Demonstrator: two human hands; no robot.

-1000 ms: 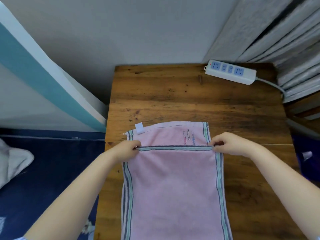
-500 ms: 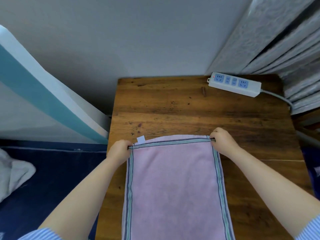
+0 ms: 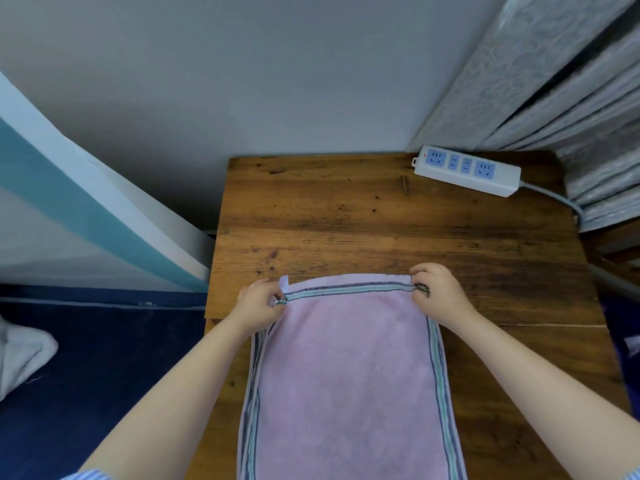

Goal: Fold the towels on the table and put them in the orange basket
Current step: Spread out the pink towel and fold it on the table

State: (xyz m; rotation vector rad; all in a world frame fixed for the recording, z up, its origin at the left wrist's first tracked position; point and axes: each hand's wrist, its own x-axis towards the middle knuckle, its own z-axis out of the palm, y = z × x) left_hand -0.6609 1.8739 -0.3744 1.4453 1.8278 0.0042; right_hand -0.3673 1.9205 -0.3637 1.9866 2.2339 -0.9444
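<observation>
2 bare hands pinch the far corners of a pink terry towel with striped green-and-navy borders (image 3: 349,368) on a dark wooden table (image 3: 381,223). Left hand (image 3: 261,308) has its grip closed on the towel's far-left corner, fingers curled round the striped hem just beside a small white care label (image 3: 284,284). Right hand (image 3: 437,295) grips the far-right corner the same way, thumb and fingers clenched on the hem. Between them the striped edge runs taut and straight, lying over a second pink layer that shows just beyond it. Lying flat, the towel runs toward the person along the table's near half. At the far-right corner lies a white power strip with 4 blue sockets (image 3: 467,170), well apart from the towel, beside grey patterned curtains (image 3: 561,84).
</observation>
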